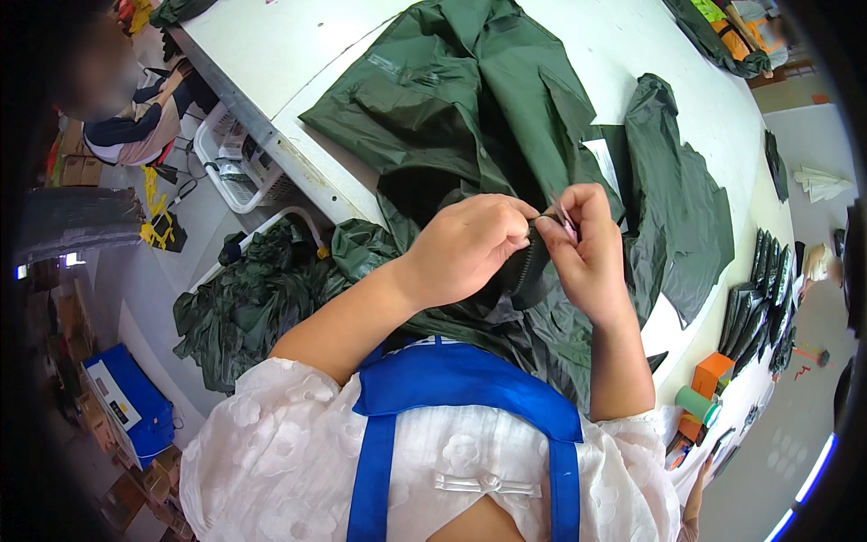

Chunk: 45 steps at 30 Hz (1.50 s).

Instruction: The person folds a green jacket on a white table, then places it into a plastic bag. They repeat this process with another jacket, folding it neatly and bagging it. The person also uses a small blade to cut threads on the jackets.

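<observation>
A dark zipper edge (526, 262) is pinched in the left hand (470, 248), the grip closed tight on it. A small pale tag (567, 219) is nipped between the right hand's (587, 257) fingertips, just beside the left thumb. Both are held up over a green garment (470, 99) spread on the white desk (271, 63). More green fabric (262, 298) is heaped in a basket at near left, off the desk's edge. A tape roll (697, 404) is seen at near right.

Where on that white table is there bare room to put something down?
Bare white table lies left of the dark green jacket, and beyond it toward the far edge. Crowded: the near edge under both hands, and the right end with folded green pieces and tape rolls.
</observation>
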Available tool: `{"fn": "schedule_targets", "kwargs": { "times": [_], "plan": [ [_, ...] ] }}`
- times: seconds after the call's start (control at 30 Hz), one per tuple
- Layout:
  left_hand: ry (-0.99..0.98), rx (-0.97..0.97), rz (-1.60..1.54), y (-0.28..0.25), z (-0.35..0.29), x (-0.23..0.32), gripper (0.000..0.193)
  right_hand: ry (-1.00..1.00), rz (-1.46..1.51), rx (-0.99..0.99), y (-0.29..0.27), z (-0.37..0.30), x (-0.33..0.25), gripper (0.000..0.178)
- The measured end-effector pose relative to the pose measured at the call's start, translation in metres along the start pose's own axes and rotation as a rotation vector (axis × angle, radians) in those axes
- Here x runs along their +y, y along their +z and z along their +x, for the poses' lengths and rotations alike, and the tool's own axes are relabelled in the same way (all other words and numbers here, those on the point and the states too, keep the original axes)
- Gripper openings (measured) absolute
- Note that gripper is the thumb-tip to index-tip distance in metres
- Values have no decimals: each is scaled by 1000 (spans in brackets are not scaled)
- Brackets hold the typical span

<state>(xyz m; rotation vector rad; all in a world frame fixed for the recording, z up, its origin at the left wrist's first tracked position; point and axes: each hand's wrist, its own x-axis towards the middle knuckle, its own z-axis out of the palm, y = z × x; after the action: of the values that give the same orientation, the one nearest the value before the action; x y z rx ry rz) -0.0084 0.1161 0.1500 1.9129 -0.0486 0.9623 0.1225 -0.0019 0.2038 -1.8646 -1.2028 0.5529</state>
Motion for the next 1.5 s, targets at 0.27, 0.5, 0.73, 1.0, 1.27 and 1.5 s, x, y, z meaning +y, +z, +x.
{"fn": "schedule_targets", "kwargs": {
  "times": [0.27,0.5,0.73,1.0,1.27,1.5],
  "plan": [
    [73,-290,97,-10,-3,12,12,14,28,173,19,-17,21,23],
    [-229,-159,-44,6,-24,13,22,47,313,168,33,-38,35,21],
    [-133,-385,317,-2,8,9,25,39,98,73,17,-32,27,18],
    [-431,-513,524,-48,22,-7,20,665,-216,685,-90,-118,208,27],
    [-688,-125,4,-84,35,-32,13,814,-580,506,-168,-247,300,63],
    [-776,-11,-273,-92,71,-68,15,1030,-321,-87,-160,-318,236,39]
  ]
}}
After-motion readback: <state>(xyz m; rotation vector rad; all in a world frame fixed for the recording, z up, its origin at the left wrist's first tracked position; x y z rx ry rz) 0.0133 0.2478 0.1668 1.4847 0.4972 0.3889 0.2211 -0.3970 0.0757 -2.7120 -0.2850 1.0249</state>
